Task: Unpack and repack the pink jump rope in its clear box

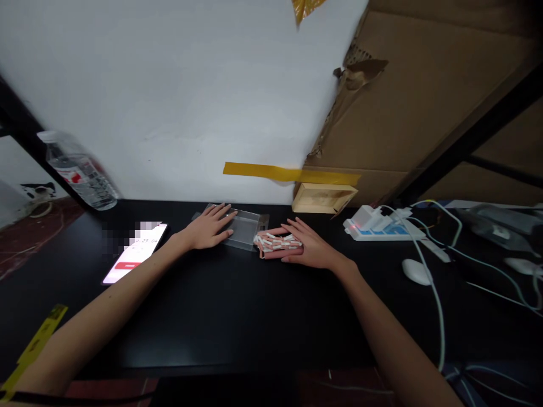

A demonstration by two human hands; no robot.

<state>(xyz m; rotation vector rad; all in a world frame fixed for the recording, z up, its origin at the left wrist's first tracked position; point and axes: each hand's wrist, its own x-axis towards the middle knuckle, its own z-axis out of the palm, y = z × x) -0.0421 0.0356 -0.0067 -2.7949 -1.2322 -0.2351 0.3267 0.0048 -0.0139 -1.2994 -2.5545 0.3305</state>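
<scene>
My left hand (211, 227) lies palm down with spread fingers over the left part of a clear plastic box (246, 229) on the black table. My right hand (311, 246) rests at the right end of a small pink tray-like thing (271, 255), fingers stretched out and apart, the thumb by its near edge. Several short white and pink pieces (278, 242) fill this thing; their kind is too small to tell. Its left end is close to the clear box's right side, and its right end is hidden under my hand.
A lit phone (138, 251) lies left, with a water bottle (80, 169) behind it. At the back stands a shallow wooden box (324, 199). To the right are a power strip (384, 229), a white mouse (416, 272) and loose cables (436, 305). Cardboard (407, 102) leans behind.
</scene>
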